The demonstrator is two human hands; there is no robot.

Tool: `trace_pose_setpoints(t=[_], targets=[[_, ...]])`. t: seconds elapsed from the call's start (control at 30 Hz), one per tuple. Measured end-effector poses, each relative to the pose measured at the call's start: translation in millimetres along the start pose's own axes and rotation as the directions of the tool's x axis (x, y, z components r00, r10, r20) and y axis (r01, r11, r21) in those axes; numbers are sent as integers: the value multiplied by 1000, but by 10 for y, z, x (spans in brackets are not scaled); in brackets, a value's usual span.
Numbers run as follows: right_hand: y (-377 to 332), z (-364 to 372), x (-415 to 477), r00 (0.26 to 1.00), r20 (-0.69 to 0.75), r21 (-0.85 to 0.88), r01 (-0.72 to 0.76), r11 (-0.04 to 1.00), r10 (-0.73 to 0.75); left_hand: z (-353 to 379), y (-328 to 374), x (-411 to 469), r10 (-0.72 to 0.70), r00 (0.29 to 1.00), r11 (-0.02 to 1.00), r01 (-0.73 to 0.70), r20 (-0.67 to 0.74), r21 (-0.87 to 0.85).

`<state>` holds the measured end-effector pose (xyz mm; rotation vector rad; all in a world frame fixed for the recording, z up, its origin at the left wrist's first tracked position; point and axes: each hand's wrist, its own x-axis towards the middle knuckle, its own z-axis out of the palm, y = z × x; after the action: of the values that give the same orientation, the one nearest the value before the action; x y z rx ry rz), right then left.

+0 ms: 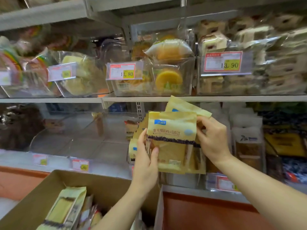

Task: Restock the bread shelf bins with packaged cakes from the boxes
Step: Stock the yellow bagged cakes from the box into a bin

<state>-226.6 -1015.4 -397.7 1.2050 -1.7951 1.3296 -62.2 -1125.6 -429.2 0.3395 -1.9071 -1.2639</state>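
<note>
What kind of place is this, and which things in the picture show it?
Probably a shop's bread aisle: clear bins of wrapped cakes, price tags on their fronts, a cardboard box of packets below.

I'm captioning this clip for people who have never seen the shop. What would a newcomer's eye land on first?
First, the yellow cake packets at centre, gripped by the left hand and right hand in front of the lower shelf. Next come the red-and-yellow 11.80 price tag and 13.90 price tag on the clear bins above. At lower left, the open cardboard box has spare packets inside.
</note>
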Motion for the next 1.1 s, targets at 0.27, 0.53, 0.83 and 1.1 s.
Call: trace_pose_setpoints(t=[0.27,0.53,0.83,1.1], targets=[[37,34,73,995,40,38,-95,995,93,-201,-72,-15,-32,998,999,33,-51,15],[-80,-104,115,945,199,-44,-256,966,260,-273,-88,-118,-86,996,995,87,-34,43],[-22,-153,96,625,651,-153,-448,881,431,-410,-47,-207,-98,994,993,100,-40,55],[-95,-82,27,628,594,-286,-420,861,503,-455,-75,-216,-100,993,993,104,-67,61]])
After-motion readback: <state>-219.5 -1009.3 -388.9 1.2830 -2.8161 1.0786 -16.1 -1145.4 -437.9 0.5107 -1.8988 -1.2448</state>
